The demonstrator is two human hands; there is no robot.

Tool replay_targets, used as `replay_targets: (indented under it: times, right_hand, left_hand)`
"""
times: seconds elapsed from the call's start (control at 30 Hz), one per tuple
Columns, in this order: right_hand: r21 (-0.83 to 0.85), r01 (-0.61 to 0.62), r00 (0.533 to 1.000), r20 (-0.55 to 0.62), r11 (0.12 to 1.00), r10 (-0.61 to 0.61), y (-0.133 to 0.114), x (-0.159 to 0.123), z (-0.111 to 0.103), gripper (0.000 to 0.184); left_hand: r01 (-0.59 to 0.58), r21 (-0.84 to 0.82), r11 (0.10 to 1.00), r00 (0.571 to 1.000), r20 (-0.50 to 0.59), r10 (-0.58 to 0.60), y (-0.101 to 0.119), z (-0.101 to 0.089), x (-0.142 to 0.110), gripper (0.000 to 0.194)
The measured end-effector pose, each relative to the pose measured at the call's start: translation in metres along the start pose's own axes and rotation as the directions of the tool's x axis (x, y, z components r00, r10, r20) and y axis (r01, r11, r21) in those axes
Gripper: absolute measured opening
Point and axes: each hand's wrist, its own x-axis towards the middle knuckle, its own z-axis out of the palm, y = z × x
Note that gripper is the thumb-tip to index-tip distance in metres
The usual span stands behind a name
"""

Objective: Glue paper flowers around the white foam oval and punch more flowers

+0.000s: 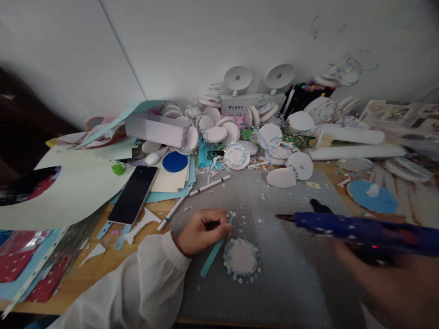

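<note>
Glue gun [356, 228] gripped by right hand [401, 278]
Teal stick [213, 257] pinched by left hand [205, 232], flower-edged disc [242, 258] parked near mat [284, 292] front edge

light: dim, soft | right hand [394, 283]: blurred | outer edges: stretched, smeared

Quantities: one left hand [206, 232]; one right hand [394, 278]; one blue glue gun [353, 230]; one turquoise stick [213, 258]; one star-edged disc [242, 258] beside the left hand; one grey cutting mat [295, 292]; one smartphone [133, 194]; two white pens [210, 185] near it; two white dishes [238, 78]. Piled white discs [215, 134] exceed ten; overlap prevents exact counting.
</note>
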Motion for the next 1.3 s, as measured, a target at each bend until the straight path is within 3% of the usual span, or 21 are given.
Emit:
replay_targets:
  times: [0.13,0.2,0.47,0.87,1.07,1.3]
  right_hand:
    - [-0.048,0.290,0.957,0.017,0.956,-0.290,-0.023,0.004,0.022,0.023]
    - [-0.046,0.352,0.936,0.027,0.935,-0.351,-0.026,0.004,0.029,0.020]
    - [0.015,0.268,0.955,0.125,0.963,-0.267,-0.025,-0.001,0.039,0.017]
    - [-0.041,0.364,0.931,0.060,0.931,-0.361,-0.028,0.001,0.041,0.020]
    - [-0.022,0.345,0.934,0.105,0.938,-0.341,-0.025,-0.002,0.039,0.015]
    - [-0.032,0.407,0.913,0.040,0.913,-0.406,-0.023,-0.002,0.045,0.013]
  left_hand:
    - [-0.028,0.008,1.000,0.999,0.034,0.028,0.000,0.000,0.000,0.041]
    - [-0.039,0.010,0.999,0.998,0.049,0.038,-0.001,0.000,0.000,0.040]
    - [-0.075,0.009,0.997,0.993,0.094,0.073,-0.001,-0.001,0.000,0.035]
    - [-0.069,0.004,0.998,0.993,0.101,0.068,0.002,-0.002,0.000,0.038]
    - [-0.072,-0.005,0.997,0.992,0.099,0.072,0.002,-0.001,0.000,0.041]
    - [-0.077,-0.013,0.997,0.992,0.097,0.078,0.003,-0.001,0.001,0.041]
